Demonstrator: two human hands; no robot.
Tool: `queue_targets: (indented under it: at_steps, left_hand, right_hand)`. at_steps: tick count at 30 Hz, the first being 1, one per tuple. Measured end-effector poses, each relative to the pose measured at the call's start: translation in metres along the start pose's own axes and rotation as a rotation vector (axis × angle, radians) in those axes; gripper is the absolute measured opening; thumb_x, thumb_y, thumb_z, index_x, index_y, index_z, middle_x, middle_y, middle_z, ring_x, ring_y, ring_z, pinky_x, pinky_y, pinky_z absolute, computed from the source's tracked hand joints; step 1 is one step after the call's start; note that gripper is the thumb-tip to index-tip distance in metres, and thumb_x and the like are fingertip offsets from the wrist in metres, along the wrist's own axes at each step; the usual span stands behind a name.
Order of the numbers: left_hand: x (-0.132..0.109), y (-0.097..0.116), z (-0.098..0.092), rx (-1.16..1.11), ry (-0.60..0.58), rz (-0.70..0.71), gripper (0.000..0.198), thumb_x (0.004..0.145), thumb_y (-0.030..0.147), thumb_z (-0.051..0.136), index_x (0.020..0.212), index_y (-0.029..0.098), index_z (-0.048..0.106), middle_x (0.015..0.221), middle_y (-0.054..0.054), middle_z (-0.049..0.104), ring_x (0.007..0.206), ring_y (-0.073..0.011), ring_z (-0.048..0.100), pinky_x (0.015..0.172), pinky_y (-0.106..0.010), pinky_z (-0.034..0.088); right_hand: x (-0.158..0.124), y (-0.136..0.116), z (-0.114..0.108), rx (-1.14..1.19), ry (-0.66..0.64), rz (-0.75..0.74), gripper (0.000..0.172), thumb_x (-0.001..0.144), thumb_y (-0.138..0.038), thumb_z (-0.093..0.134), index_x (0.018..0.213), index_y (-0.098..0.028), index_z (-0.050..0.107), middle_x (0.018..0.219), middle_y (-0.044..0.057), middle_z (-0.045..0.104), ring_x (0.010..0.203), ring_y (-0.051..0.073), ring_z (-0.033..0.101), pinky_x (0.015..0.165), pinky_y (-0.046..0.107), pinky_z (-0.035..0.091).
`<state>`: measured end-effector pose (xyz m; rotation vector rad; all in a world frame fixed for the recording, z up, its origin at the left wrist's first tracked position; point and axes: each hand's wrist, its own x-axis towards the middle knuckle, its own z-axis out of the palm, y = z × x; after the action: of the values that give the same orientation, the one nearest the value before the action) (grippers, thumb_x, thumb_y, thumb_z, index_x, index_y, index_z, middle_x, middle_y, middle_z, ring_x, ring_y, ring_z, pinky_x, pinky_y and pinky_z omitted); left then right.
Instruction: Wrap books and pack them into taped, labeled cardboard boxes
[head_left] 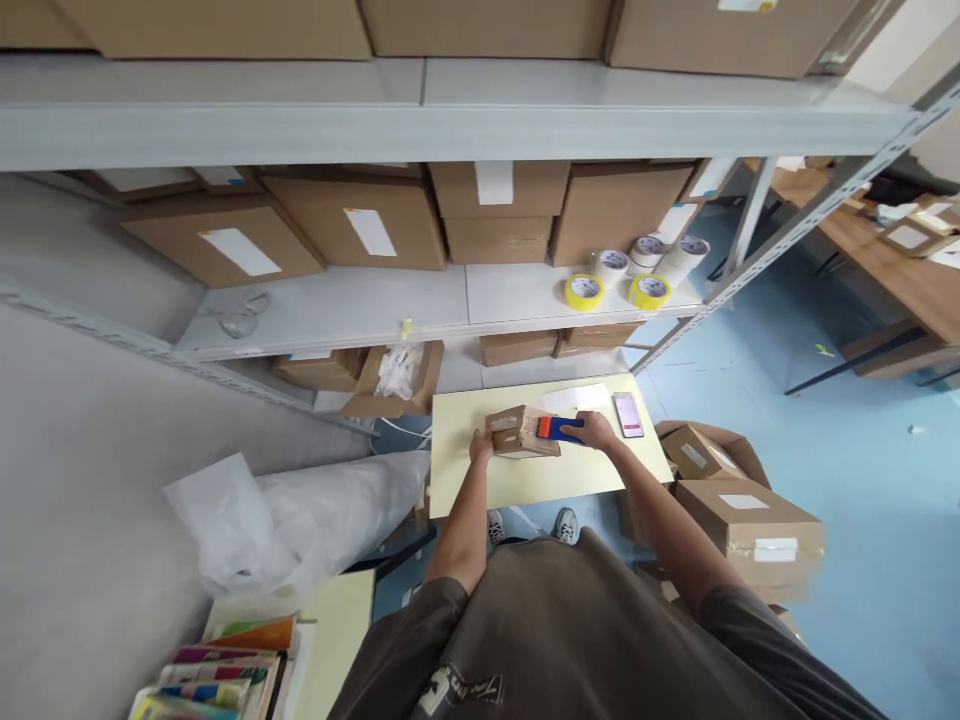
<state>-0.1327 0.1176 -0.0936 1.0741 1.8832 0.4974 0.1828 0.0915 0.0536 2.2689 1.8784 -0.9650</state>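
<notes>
A small brown cardboard box [504,432] lies on the pale yellow table [457,480] in front of me. My left hand [481,446] grips its left end, with the fingers partly hidden by the box. In my right hand [595,431] is a blue tape dispenser [564,429] with an orange front part. That front part rests against or just over the right part of the box, where a shiny strip shows; contact is too small to tell. Right of my right hand lies a phone [628,415] with its screen lit. White paper [577,397] lies behind the box.
A metal shelf [360,310] with cartons [360,225] stands behind the table, holding yellow tape rolls [583,291] and white rolls [611,265]. Cartons [750,520] stand on the floor at right. Bubble wrap [330,510] and a stack of books [217,680] are at left.
</notes>
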Motion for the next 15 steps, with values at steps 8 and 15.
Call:
queue_targets:
  at_steps: [8, 15]
  left_hand:
    - [-0.012, 0.002, -0.042, -0.13, -0.053, 0.231, 0.054, 0.106, 0.06, 0.047, 0.13, 0.021, 0.074, 0.127, -0.01, 0.079, 0.121, -0.0282, 0.072, 0.102, -0.033, 0.053]
    - [-0.02, 0.013, -0.01, -0.056, 0.009, 0.117, 0.044, 0.106, 0.053, 0.052, 0.127, 0.019, 0.072, 0.122, -0.015, 0.079, 0.117, -0.0291, 0.073, 0.1, -0.037, 0.054]
  right_hand:
    - [0.013, -0.121, 0.023, -0.138, -0.045, -0.093, 0.045, 0.094, -0.065, 0.069, 0.103, -0.022, 0.077, 0.107, 0.012, 0.08, 0.099, 0.026, 0.074, 0.068, 0.028, 0.045]
    - [0.017, -0.137, 0.028, -0.193, -0.024, -0.071, 0.044, 0.093, -0.058, 0.072, 0.114, -0.02, 0.078, 0.118, 0.014, 0.079, 0.11, 0.029, 0.074, 0.082, 0.03, 0.052]
